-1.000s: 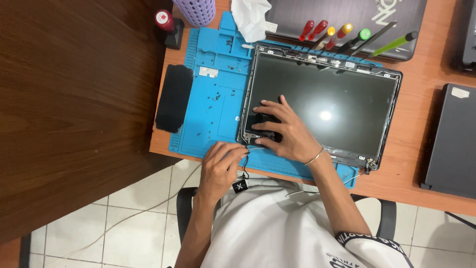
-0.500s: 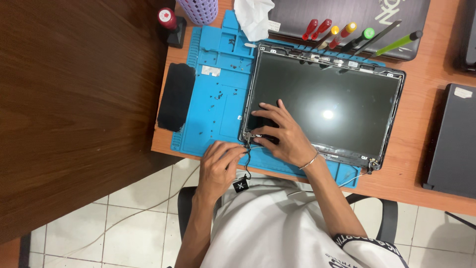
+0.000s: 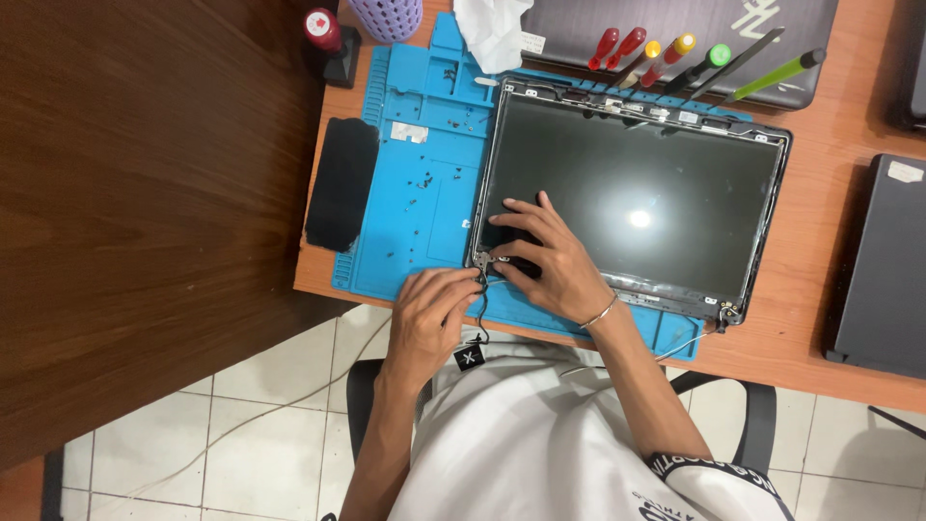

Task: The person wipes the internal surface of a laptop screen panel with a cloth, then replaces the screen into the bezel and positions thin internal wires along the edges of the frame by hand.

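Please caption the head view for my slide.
Both hands, left hand and right hand, work at laptop screen hinge corner.

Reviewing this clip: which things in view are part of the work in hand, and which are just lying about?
In hand:
laptop screen panel, left hand at its lower-left hinge, right hand pressing on the glass, thin black cable, blue work mat with loose screws.

Lying about:
screwdrivers, white cloth, purple cup, black pad, closed laptop.
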